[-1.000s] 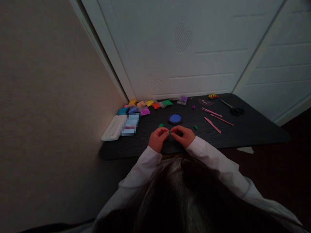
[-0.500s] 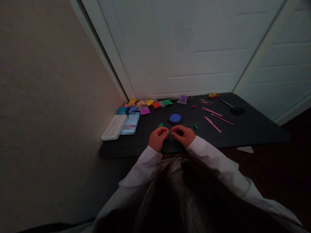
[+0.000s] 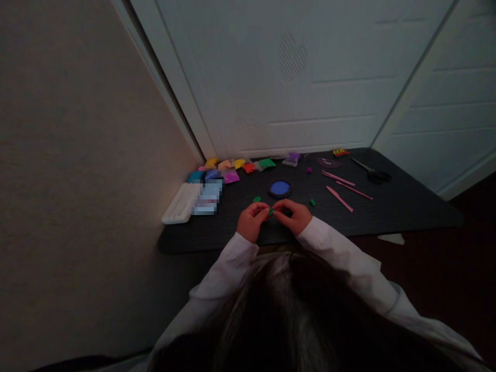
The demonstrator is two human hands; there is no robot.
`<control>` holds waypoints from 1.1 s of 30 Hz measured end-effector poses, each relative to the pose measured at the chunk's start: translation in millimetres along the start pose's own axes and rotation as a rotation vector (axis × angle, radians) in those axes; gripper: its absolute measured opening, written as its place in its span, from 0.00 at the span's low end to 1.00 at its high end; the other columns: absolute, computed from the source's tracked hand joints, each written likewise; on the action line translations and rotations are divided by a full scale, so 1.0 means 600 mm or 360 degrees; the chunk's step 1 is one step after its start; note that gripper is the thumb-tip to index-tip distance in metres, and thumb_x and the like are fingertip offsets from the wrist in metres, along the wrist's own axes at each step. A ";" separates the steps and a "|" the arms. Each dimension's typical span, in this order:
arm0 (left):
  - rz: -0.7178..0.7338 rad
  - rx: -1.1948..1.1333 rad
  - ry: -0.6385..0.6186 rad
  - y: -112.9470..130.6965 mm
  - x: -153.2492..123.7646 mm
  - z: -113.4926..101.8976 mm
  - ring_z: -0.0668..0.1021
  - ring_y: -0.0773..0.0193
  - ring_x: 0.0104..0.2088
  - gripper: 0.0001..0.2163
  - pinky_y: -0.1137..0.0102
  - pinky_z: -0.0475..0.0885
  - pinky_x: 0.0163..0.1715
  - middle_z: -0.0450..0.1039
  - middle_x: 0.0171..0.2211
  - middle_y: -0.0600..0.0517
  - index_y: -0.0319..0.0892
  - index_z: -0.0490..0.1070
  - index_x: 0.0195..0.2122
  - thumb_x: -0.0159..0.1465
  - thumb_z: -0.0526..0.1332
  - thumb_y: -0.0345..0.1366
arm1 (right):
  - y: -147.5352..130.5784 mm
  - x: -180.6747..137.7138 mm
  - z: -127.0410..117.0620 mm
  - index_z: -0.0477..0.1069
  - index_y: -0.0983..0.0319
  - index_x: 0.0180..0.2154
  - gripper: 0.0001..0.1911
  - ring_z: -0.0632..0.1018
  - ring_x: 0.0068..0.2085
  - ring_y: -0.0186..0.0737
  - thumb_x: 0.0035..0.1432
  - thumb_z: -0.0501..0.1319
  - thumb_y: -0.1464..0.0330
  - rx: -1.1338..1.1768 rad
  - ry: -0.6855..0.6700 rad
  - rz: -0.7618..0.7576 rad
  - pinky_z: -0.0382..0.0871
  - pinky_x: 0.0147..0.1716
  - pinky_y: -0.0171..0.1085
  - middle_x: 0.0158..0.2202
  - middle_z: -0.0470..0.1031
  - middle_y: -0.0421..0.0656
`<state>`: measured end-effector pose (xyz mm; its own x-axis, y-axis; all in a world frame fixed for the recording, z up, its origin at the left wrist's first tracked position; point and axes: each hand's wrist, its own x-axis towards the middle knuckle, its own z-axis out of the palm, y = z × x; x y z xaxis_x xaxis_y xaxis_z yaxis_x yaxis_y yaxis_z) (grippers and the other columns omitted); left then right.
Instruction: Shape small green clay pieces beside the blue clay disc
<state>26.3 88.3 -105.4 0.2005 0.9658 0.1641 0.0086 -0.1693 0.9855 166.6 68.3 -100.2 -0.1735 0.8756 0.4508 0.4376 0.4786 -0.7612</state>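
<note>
My left hand [image 3: 252, 220] and my right hand [image 3: 295, 216] meet just above the near edge of the dark table [image 3: 403, 206]. Both pinch one small green clay piece [image 3: 270, 211] between their fingertips. Two more green bits lie on the table, one [image 3: 257, 199] just beyond my left hand and one [image 3: 312, 202] to the right of my right hand. A round blue clay disc with a dark rim [image 3: 279, 189] lies right behind my hands.
Several coloured clay packets [image 3: 232, 170] line the back left. A white tray [image 3: 182, 203] sits at the left edge. Pink modelling tools [image 3: 341, 188] and black scissors [image 3: 374, 174] lie to the right. White panelled doors stand behind the table.
</note>
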 end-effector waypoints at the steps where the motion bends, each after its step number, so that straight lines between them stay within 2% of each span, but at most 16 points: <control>1: 0.0004 0.0005 -0.0003 0.000 0.000 0.000 0.68 0.72 0.22 0.06 0.75 0.63 0.24 0.66 0.21 0.55 0.39 0.66 0.27 0.49 0.56 0.36 | 0.000 0.000 0.000 0.65 0.62 0.33 0.09 0.70 0.29 0.30 0.48 0.53 0.67 -0.0003 -0.0003 -0.0001 0.64 0.31 0.31 0.27 0.70 0.39; 33: 0.0012 -0.0009 -0.0015 -0.002 0.000 -0.001 0.69 0.71 0.24 0.07 0.75 0.63 0.24 0.66 0.22 0.55 0.39 0.66 0.27 0.49 0.56 0.36 | -0.003 0.000 -0.002 0.65 0.62 0.33 0.09 0.70 0.29 0.30 0.48 0.53 0.66 -0.0019 -0.0015 0.0018 0.64 0.31 0.31 0.28 0.70 0.39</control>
<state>25.9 88.4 -106.6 0.2100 0.9626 0.1709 0.0016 -0.1752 0.9845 166.9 67.4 -98.6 -0.1769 0.8814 0.4379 0.4502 0.4682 -0.7604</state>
